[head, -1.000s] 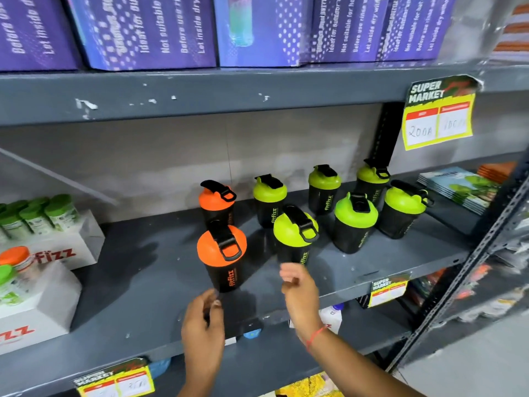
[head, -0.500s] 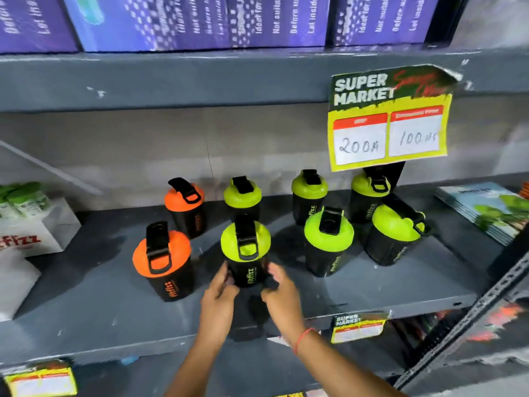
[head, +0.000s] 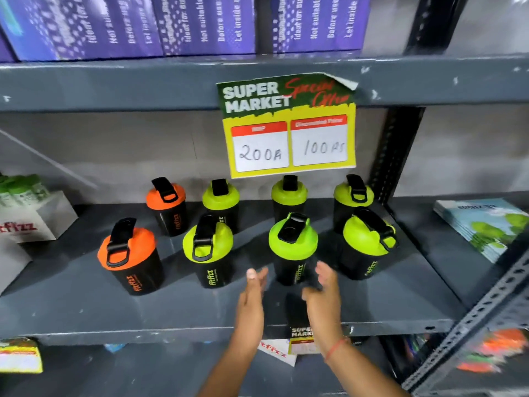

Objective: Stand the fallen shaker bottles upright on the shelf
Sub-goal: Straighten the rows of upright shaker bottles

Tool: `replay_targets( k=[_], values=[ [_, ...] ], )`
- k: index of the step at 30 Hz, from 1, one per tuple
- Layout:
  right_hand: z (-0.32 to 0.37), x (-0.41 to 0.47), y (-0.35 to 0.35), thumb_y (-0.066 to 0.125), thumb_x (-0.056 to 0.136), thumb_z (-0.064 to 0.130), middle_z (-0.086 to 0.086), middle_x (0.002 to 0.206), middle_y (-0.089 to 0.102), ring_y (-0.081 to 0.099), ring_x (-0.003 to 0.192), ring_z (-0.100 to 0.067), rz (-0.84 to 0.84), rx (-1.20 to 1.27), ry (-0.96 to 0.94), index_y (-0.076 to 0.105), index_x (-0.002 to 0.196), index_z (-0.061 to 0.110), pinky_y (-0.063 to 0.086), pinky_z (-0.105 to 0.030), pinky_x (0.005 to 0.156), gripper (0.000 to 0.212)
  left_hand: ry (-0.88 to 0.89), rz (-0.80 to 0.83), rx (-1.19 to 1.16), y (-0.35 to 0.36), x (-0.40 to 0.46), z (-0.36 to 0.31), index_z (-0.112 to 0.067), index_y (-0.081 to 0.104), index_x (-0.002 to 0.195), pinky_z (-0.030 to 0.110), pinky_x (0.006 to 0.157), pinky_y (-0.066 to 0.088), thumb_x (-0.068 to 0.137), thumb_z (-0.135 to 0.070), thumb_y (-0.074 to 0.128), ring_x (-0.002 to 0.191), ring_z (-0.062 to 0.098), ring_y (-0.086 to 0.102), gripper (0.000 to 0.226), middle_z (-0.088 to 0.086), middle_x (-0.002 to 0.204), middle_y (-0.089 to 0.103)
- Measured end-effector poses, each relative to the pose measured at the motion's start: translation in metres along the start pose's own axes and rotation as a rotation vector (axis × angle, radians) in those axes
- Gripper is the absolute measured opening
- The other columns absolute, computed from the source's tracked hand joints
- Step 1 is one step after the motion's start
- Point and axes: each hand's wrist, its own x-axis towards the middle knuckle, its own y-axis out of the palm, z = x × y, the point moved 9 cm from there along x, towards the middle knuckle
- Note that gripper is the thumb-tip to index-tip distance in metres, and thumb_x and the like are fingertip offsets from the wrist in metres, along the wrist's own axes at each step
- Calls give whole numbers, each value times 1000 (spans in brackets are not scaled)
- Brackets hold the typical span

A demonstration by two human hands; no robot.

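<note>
left hand (head: 252, 296) open, empty, left of front green shaker (head: 293, 250) | right hand (head: 323, 287) open, at its right base | eight shakers upright on shelf (head: 71, 305), "fitfizz" | tag (head: 289, 124): "SUPER MARKET", "200", "100"

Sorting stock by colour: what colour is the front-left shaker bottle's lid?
Orange lid with a black flip strap, clearest in the head view.

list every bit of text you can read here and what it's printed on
"SUPER MARKET", "200" and "100": price sign hanging from the upper shelf; its red script and red headers are too blurred.
"fitfizz": sides of the shaker bottles.
"tfizz", cut off: white box at left.
"Before use", "Let inside", "Not suitable": purple boxes on top, rest partly blurred.
"SUPER MARK", partly hidden: lower shelf tag.
Booklets at right: unreadable.
</note>
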Motion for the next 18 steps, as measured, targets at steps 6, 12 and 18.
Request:
replay_targets(
  k=[6, 12, 18],
  values=[
    [-5, 8, 13, 47, 66, -17, 7, 105, 55, 49, 103, -11, 152, -41, 32, 53, 117, 21, 37, -26, 91, 64, -37, 47, 29, 23, 17, 1, -17, 33, 139, 30, 112, 19, 71, -67, 17, 133, 14, 36, 86, 3, 145, 39],
    [-3, 7, 10, 47, 68, -16, 3, 113, 53, 47, 110, -13, 172, -15, 20, 51, 123, 14, 36, -28, 98, 62, -31, 39, 33, 24, 21, 0, -16, 36, 138, 31, 110, 22, 89, -54, 14, 126, 11, 40, 66, 8, 142, 44],
    [4, 4, -77, 51, 67, -19, -2, 86, 58, 53, 88, -28, -229, -17, -151, 50, 77, 36, 43, -31, 80, 56, 160, -219, 101, 33, -22, 1, -18, 66, 85, 42, 94, 46, 96, -25, 36, 95, 25, 64, 33, 6, 94, 70]
  ],
)
